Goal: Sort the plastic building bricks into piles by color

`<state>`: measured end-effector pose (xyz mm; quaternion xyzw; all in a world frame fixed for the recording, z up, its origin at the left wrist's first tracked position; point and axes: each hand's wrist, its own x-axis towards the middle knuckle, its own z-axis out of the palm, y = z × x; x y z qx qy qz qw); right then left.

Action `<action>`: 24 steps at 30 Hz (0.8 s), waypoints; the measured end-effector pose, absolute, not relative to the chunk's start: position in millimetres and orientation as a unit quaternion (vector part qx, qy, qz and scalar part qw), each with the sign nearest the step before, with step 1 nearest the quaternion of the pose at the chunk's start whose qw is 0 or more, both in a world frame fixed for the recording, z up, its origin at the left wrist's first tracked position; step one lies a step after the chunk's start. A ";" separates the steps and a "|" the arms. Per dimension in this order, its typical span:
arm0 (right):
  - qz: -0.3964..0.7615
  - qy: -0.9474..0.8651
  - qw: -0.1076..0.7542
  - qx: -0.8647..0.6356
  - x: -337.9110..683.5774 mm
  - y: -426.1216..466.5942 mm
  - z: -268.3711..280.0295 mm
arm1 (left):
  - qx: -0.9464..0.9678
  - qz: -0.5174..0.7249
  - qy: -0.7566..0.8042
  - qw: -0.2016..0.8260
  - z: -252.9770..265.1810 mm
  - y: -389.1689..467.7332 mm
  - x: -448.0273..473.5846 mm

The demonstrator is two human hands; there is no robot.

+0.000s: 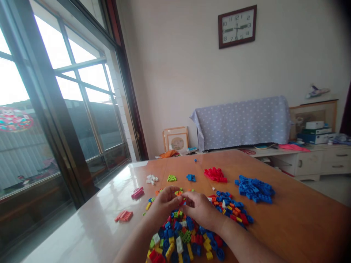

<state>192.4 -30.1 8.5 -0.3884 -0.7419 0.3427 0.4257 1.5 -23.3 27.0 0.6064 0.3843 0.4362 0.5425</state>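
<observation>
My left hand (166, 202) and my right hand (201, 209) meet above a mixed heap of building bricks (186, 235). Both have thumb and fingers pinched together, the fingertips nearly touching. A bit of red shows between them, but the fingers hide most of it, so I cannot make out what they hold. The heap under and around my hands mixes blue, red, yellow, green, orange and white bricks.
Sorted piles lie beyond: blue bricks (256, 189), red bricks (215, 174), a small blue group (191, 178), lime green (172, 178), white (152, 179), pink (137, 193) and coral bricks (124, 216). A tiny blue piece (195, 160) sits near the far edge of the wooden table (296, 223).
</observation>
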 end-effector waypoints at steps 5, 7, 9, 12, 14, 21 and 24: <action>0.371 -0.718 0.443 -0.389 201.0 -16.5 5.7 | 0.598 0.471 0.374 0.529 20.7 -11.4 23.1; 0.375 -0.713 0.450 -0.386 202.7 -13.1 2.9 | 0.592 0.480 0.367 0.533 16.7 -9.1 26.9; 0.372 -0.716 0.451 -0.382 202.7 -11.4 0.3 | 0.584 0.486 0.365 0.538 11.4 -8.4 29.0; 0.369 -0.717 0.445 -0.389 203.5 -9.3 -1.6 | 0.576 0.494 0.376 0.532 5.8 -9.9 28.0; 0.366 -0.702 0.453 -0.410 207.9 -6.6 -0.9 | 0.576 0.502 0.396 0.510 6.8 -12.1 23.3; 0.475 -0.549 0.488 -0.485 236.0 9.2 2.6 | 0.555 0.526 0.448 0.463 15.2 -8.0 -5.8; 0.522 -0.503 0.510 -0.462 240.8 12.6 1.6 | 0.610 0.497 0.474 0.394 7.1 1.7 -13.3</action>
